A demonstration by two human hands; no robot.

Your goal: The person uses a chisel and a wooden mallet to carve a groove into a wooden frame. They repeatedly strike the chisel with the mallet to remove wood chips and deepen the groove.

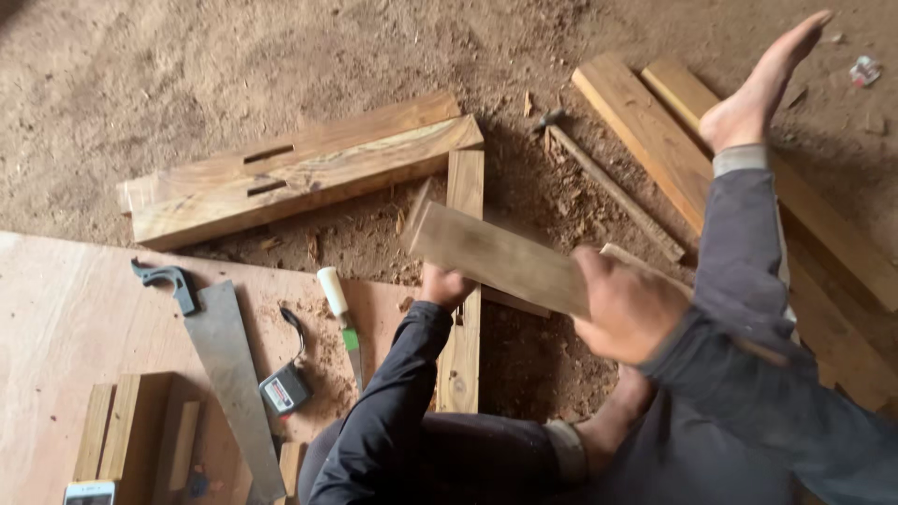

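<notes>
**Two Hands Held a Flat Wood Board Above the Dirt Floor**

A person sat on the dirt floor (140, 75) with a flat wood board (496, 257) up in the air in front of them. The right hand (629, 309) had a closed grip on the right end of the board. The left hand (444, 285) was under the left part of the board, and its grip looked closed on the lower edge, but the fingers were mostly hidden. The board was tilted, with its left end a bit farther away.

Under the board, a long narrow plank (462, 327) lay on the ground, pointing from near to far. Far and to the left lay two thick beams (299, 173), side by side and touching, each with a slot cut in it.

On the left was a big flat sheet of plywood (65, 318). A hand saw (220, 351) with a dark handle lay on it. Just right of the saw was a small tape measure (283, 388). Right of that lay a chisel (341, 323) with a pale handle. Wood chips were spread around it. Some small wood blocks (136, 430) sat at the near left.

On the right, more long planks (655, 131) lay on the ground. The person's bare foot (762, 89) was stretched out above them. A thin stick (613, 192) lay between the planks and the beams.
</notes>
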